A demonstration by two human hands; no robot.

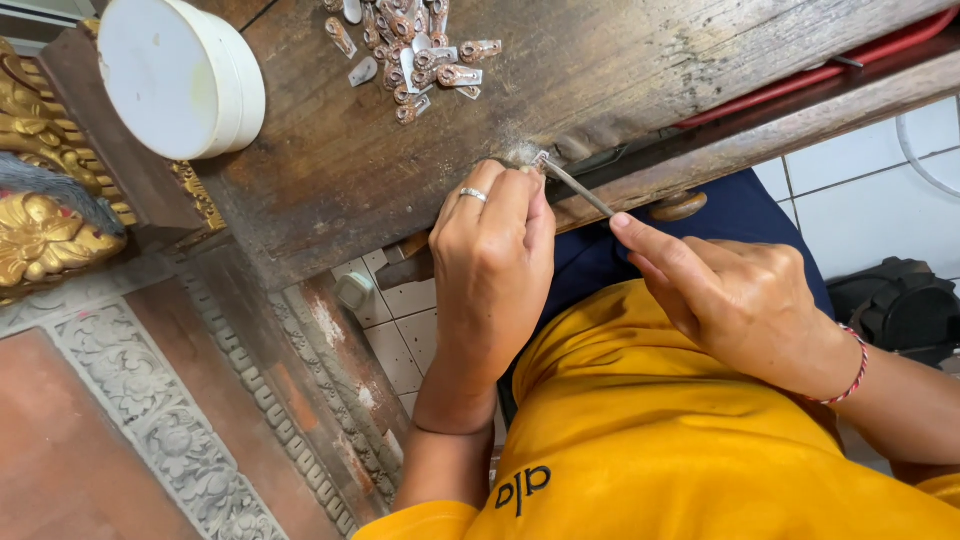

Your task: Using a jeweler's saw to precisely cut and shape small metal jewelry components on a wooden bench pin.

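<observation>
Head view, looking down over a worn wooden workbench (400,150).

Left hand (490,270): lying closed against the near edge of the bench, fingers curled tight and pinching a small silver metal piece (541,158) at the fingertips. A ring (473,194) is showing on one finger. The piece is sitting right at the bench edge, mostly hidden by the fingers; its shape cannot be made out.

Right hand (730,295): gripping a thin metal file (578,187), fingers closed around the handle end with the index finger extended along the shaft. The file is slanting up and left, its tip touching the small piece held by the left hand. A red and white cord bracelet (856,368) is sitting on the right wrist.

Surroundings: a heap of small copper and silver metal parts (415,50) is lying at the far side of the bench, well apart from both hands. A white round container (180,75) is resting at the far left. Gilded carved ornament (45,190) is showing at the left edge. The person is wearing a yellow shirt (640,440).
</observation>
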